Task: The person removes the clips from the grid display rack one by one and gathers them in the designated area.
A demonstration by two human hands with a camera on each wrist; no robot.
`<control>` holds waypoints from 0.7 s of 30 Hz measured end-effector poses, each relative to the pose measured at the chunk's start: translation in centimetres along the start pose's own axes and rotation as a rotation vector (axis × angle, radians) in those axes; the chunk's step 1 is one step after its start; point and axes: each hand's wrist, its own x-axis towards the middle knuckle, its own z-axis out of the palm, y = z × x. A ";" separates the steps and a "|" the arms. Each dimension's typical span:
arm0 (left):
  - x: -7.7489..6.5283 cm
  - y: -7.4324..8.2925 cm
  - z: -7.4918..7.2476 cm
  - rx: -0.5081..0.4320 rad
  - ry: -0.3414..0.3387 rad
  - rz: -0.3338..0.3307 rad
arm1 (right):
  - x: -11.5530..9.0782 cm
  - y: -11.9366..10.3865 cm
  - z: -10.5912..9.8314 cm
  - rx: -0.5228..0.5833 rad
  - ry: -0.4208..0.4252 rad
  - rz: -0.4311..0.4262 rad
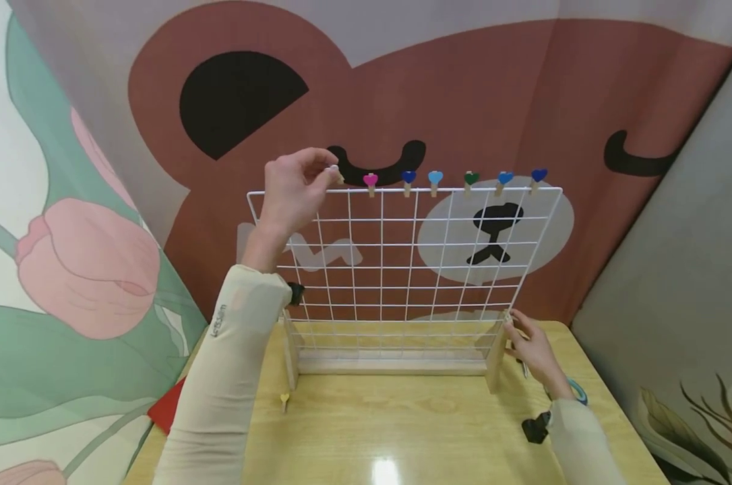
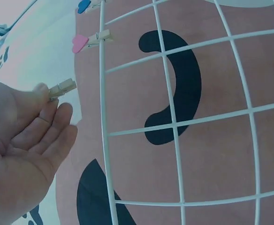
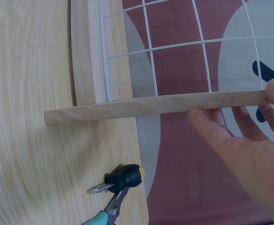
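My left hand pinches a small wooden clothespin between thumb and fingertips. It is raised close to the top wire of a white grid panel, near its left end, and in the left wrist view the pin's tip stands apart from the wire. Several clothespins with coloured hearts are clipped along that wire, the pink one nearest to this hand. Low on the right, my right hand holds the upper part of the wooden side post of the panel's stand, fingers on both sides of it.
A clothespin with a yellow heart lies on the table near the stand's left foot. Beyond the right post lie a stubby screwdriver and a tool with teal handles. Something red sits at the table's left edge. Printed curtains hang close behind.
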 end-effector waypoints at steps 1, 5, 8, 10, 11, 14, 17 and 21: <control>-0.1 0.0 0.0 -0.011 0.000 0.007 | 0.0 0.1 0.0 0.006 0.000 0.002; -0.7 -0.3 -0.2 -0.040 0.020 0.034 | -0.2 0.2 0.0 -0.001 -0.005 0.005; -1.1 -0.6 -0.4 -0.051 0.034 0.042 | -0.1 0.3 0.0 -0.002 -0.005 0.001; -1.3 -0.7 -0.5 -0.057 0.037 0.046 | -0.1 0.3 0.0 -0.002 -0.002 -0.003; -1.4 -0.7 -0.6 -0.058 0.036 0.046 | -0.1 0.3 0.0 -0.002 -0.002 -0.006; -1.8 -0.9 -0.8 -0.080 0.030 0.046 | -0.1 0.4 0.0 -0.007 0.003 -0.011; -2.4 -1.2 -1.0 -0.104 0.017 0.042 | -0.1 0.5 0.0 -0.010 0.007 -0.008; -3.0 -1.7 -1.2 -0.110 0.010 0.032 | 0.0 0.6 0.0 -0.009 0.012 -0.004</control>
